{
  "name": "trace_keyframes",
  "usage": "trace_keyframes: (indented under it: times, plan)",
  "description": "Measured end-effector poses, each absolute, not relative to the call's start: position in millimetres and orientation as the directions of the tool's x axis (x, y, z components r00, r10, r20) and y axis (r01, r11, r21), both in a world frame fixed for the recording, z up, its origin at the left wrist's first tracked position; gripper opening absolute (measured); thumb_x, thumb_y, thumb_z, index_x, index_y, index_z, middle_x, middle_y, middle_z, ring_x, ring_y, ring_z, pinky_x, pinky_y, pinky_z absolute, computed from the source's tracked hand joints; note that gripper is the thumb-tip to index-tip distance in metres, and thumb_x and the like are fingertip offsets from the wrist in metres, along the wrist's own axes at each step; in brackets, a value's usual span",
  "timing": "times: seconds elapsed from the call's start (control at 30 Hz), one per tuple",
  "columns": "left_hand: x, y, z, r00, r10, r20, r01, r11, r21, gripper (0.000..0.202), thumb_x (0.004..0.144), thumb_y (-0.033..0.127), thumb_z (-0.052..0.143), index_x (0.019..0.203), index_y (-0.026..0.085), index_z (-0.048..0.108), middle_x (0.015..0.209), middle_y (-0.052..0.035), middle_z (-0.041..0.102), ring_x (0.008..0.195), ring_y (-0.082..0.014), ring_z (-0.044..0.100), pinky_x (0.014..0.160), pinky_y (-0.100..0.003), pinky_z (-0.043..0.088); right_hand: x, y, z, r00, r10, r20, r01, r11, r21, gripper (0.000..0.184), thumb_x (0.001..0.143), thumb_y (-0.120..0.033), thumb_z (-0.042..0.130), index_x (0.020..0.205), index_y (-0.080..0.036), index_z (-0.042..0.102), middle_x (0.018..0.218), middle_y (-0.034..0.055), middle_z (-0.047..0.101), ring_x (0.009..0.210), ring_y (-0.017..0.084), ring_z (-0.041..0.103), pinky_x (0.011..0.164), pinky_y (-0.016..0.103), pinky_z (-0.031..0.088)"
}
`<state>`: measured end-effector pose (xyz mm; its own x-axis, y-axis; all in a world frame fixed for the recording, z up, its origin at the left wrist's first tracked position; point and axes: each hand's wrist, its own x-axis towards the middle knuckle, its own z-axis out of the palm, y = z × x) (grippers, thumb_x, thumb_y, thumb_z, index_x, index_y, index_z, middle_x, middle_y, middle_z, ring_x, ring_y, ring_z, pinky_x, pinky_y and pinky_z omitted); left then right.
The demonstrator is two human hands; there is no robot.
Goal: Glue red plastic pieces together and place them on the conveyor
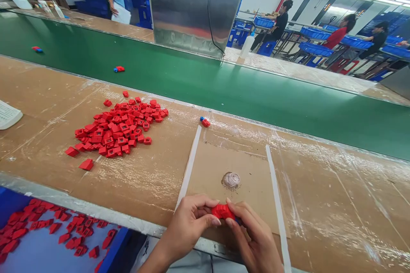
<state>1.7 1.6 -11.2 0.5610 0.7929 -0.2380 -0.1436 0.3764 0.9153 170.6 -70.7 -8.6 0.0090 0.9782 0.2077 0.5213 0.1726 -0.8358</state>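
Between the fingertips of both hands, just above the cardboard at the table's front edge, is a small red plastic part [223, 211]. My left hand [192, 222] pinches its left end with thumb and forefinger. My right hand [251, 232] grips the other end, where a bit of dark blue shows under the fingers; most of that blue is hidden. Beyond the hands a small clear round cup [231, 180] sits on the cardboard sheet [205, 170]. Farther back lies a red-and-blue piece [205, 122]. Left of it spreads a heap of red plastic parts [120, 128].
A green conveyor belt [179, 81] runs behind the table, carrying red-and-blue pieces [119, 69]. A blue bin [112, 245] with more red parts is at lower left. A metal panel [192, 13] and a white bottle [247, 46] stand across the belt. People sit at far benches.
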Motion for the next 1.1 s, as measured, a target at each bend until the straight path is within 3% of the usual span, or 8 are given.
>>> trace_keyframes:
  times: [0.27,0.63,0.77,0.87,0.97,1.03,1.1]
  plan:
    - [2,1,-4,0.595,0.787,-0.161,0.139,0.097,0.986,0.008,0.086,0.019,0.065,0.082,0.017,0.073,0.080,-0.0022,0.063,0.076,-0.0160,0.056,0.069,-0.025,0.042,173,-79,-31,0.000,0.967,0.254,0.526,0.216,-0.822,0.029,0.099,-0.016,0.048,0.126,-0.025,0.055,0.109,0.0091,0.061,0.100,0.021,0.062,0.084,0.030,0.055]
    - [1,1,0,0.614,0.780,-0.117,0.215,-0.023,0.976,0.012,0.089,0.019,0.061,0.080,0.017,0.069,0.078,-0.0021,0.061,0.075,-0.0160,0.055,0.068,-0.025,0.040,174,-72,-23,-0.009,0.951,0.310,0.487,0.275,-0.829,0.024,0.099,-0.017,0.049,0.119,-0.023,0.059,0.099,0.0077,0.065,0.089,0.019,0.065,0.077,0.026,0.056]
    - [2,1,-1,0.600,0.788,-0.137,0.249,-0.021,0.968,0.014,0.090,0.026,0.061,0.086,0.017,0.071,0.081,-0.0039,0.064,0.075,-0.0175,0.056,0.069,-0.026,0.041,172,-71,-28,0.038,0.954,0.296,0.477,0.243,-0.845,0.022,0.100,-0.021,0.048,0.118,-0.024,0.061,0.104,0.0084,0.068,0.094,0.020,0.067,0.080,0.027,0.056]
    - [6,1,2,0.592,0.777,-0.214,0.244,0.080,0.966,0.017,0.088,0.029,0.062,0.091,0.016,0.072,0.084,-0.0058,0.069,0.078,-0.0187,0.059,0.070,-0.027,0.044,167,-69,-34,0.106,0.958,0.267,0.447,0.194,-0.874,0.022,0.100,-0.026,0.050,0.118,-0.023,0.062,0.106,0.0098,0.069,0.093,0.021,0.068,0.079,0.028,0.058]
    - [2,7,9,0.615,0.732,-0.292,0.263,0.158,0.952,0.031,0.082,0.029,0.070,0.110,0.018,0.070,0.093,-0.0062,0.072,0.081,-0.0194,0.063,0.073,-0.028,0.048,170,-72,-34,0.133,0.972,0.193,0.356,0.135,-0.925,0.026,0.099,-0.035,0.052,0.118,-0.021,0.064,0.106,0.0112,0.071,0.091,0.023,0.071,0.075,0.031,0.061]
    - [-13,19,15,0.569,0.770,-0.290,0.321,0.117,0.940,0.046,0.080,0.032,0.072,0.124,0.021,0.065,0.104,-0.0071,0.072,0.082,-0.0195,0.065,0.074,-0.028,0.050,184,-84,-29,0.217,0.959,0.182,0.338,0.101,-0.936,0.028,0.099,-0.040,0.052,0.117,-0.024,0.066,0.106,0.0099,0.073,0.091,0.025,0.072,0.074,0.032,0.062]
    - [-38,39,20,0.430,0.881,-0.195,0.426,-0.008,0.905,0.043,0.084,0.037,0.067,0.124,0.022,0.065,0.108,-0.0083,0.072,0.082,-0.0202,0.066,0.073,-0.029,0.051,205,-101,-22,0.357,0.898,0.255,0.415,0.092,-0.905,0.027,0.099,-0.041,0.053,0.118,-0.027,0.066,0.106,0.0075,0.073,0.090,0.024,0.072,0.073,0.030,0.063]
